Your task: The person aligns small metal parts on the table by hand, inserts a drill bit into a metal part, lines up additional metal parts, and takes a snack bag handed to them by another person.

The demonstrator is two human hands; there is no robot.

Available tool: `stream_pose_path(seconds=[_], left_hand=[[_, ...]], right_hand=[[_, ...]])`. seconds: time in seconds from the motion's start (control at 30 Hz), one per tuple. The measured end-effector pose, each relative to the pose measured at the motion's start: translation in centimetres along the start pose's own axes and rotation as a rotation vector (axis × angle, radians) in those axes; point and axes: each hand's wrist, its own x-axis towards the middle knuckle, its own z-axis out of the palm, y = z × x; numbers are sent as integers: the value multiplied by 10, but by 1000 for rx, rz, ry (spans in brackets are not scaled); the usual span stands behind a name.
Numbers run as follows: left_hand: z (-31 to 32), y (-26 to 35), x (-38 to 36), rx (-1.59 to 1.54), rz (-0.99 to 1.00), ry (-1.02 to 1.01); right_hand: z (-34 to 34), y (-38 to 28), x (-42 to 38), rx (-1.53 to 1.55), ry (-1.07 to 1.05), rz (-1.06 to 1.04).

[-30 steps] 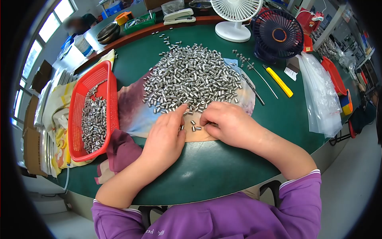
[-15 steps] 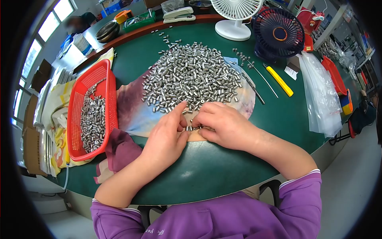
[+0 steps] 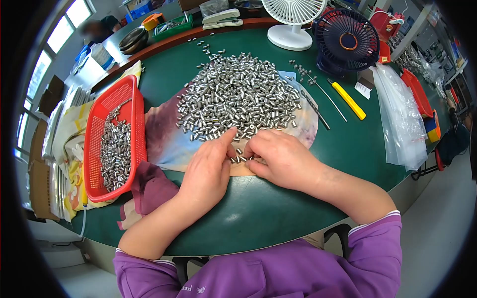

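A large heap of small metal cylinders [image 3: 238, 94] lies on a multicoloured cloth [image 3: 166, 134] on the green table. At the near edge of the heap, my left hand [image 3: 211, 159] is curled, its fingertips at several loose cylinders [image 3: 238, 159]. Facing it from the right, my right hand [image 3: 276, 154] bends its fingers round the other side of these pieces. Whether either hand grips a cylinder is too small to tell. A red basket [image 3: 140, 124] with more metal pieces stands to the left.
Behind the heap stand a white fan [image 3: 289, 37] and a dark blue fan [image 3: 348, 42]. A yellow cutter [image 3: 349, 101], a thin rod [image 3: 331, 102] and plastic bags [image 3: 400, 119] lie to the right. A maroon cloth [image 3: 151, 186] lies beside the basket. Another person [image 3: 102, 30] is at the far left.
My hands have moved slightly apart, and more of the loose cylinders between the fingertips shows.
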Motion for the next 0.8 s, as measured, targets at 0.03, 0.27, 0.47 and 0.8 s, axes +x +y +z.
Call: stream_pose_path(seconds=[0.03,0.27,0.47,0.8], left_hand=[[0,0,0,-8,-13,7],[0,4,0,-91,-118,-66],[-2,4,0,-125,-110,-65],[-18,5,0,-10,-120,3]], right_hand=[[0,0,0,21,-21,3],[2,6,2,46,22,-99],[0,3,3,86,10,-33],[1,0,3,109,4,-82]])
